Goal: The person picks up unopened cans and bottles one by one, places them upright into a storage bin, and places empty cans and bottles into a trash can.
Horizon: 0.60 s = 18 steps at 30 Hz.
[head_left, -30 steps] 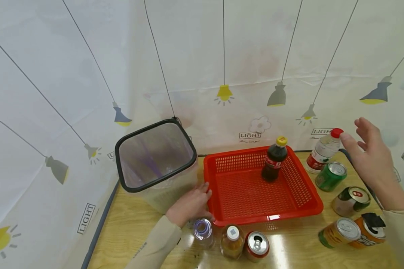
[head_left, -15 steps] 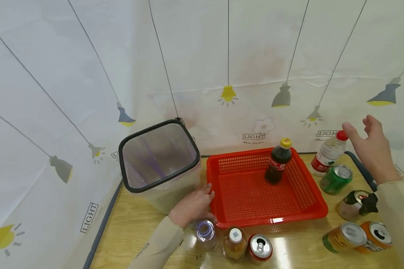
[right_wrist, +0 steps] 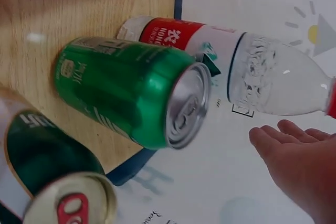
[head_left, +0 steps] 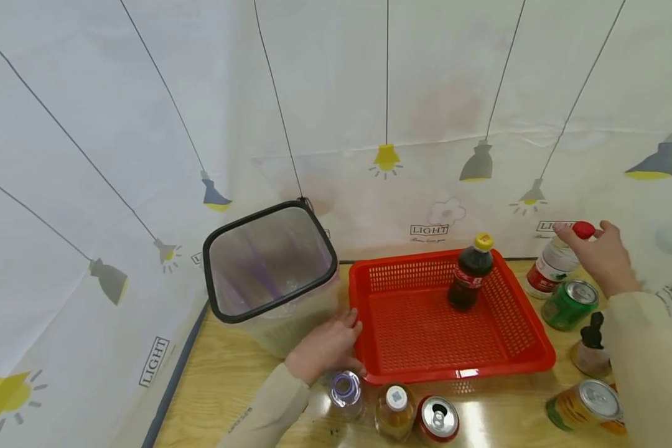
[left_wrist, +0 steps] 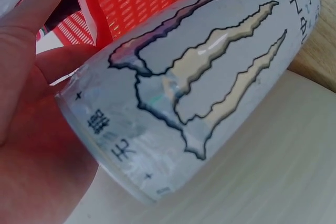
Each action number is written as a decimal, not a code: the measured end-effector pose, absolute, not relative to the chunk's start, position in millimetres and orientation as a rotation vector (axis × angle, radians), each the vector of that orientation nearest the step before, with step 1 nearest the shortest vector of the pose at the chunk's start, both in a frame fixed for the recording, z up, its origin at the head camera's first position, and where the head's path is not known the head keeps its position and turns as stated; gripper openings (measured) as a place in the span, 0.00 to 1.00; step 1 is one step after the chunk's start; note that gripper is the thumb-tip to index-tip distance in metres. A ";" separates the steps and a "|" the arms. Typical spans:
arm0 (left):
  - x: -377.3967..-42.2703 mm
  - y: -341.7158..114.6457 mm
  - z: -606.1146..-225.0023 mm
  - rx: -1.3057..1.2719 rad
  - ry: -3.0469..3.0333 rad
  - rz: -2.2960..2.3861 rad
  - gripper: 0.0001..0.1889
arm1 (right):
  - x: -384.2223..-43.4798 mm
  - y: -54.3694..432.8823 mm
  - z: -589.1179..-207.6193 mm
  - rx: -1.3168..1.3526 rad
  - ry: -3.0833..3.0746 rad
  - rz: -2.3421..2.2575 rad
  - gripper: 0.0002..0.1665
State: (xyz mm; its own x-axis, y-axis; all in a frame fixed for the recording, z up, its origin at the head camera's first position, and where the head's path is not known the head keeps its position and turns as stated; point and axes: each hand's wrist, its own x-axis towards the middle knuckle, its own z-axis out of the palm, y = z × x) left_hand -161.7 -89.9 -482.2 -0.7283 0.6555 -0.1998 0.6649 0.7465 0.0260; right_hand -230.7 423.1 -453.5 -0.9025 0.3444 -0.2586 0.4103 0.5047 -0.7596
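Observation:
My left hand (head_left: 326, 348) rests at the left side of the red basket (head_left: 431, 377), its fingers relaxed against the rim. In the left wrist view a white Monster can (left_wrist: 173, 87) lies across the foreground, in front of that hand. A clear bottle with a purple rim (head_left: 345, 389) stands just below it in the head view. My right hand (head_left: 605, 258) reaches around the red cap of a clear water bottle (head_left: 549, 270), thumb and fingers spread on either side. The right wrist view shows a gap between those fingers (right_wrist: 283, 137) and the bottle.
A cola bottle (head_left: 470, 277) stands in the basket. A bin with a black rim (head_left: 271, 311) is at left. Near the right hand are a green can (head_left: 571, 305) and an orange-green can (head_left: 585, 404). An amber bottle (head_left: 394, 414) and a red can (head_left: 438, 420) stand in front.
My right hand has lowered and come in from the right over the red cap of the water bottle. My left hand has stayed at the basket's side. The head view has shifted slightly.

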 end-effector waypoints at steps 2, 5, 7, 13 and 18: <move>-161.9 -91.8 -483.5 1.100 2.761 -0.094 0.48 | -232.3 423.5 -458.5 0.690 2.631 -1.387 0.74; -162.0 -96.0 -486.4 1.190 2.784 -0.112 0.48 | -233.3 421.9 -465.1 0.720 2.614 -1.387 0.73; -162.0 -99.0 -488.6 1.241 2.792 -0.119 0.48 | -233.7 420.5 -468.2 0.735 2.610 -1.371 0.72; -162.0 -104.3 -493.7 1.382 2.801 -0.163 0.45 | -236.0 418.2 -473.2 0.776 2.593 -1.336 0.70; -162.5 -100.6 -495.1 1.462 2.752 -0.193 0.40 | -238.1 416.7 -478.6 0.757 2.578 -1.317 0.70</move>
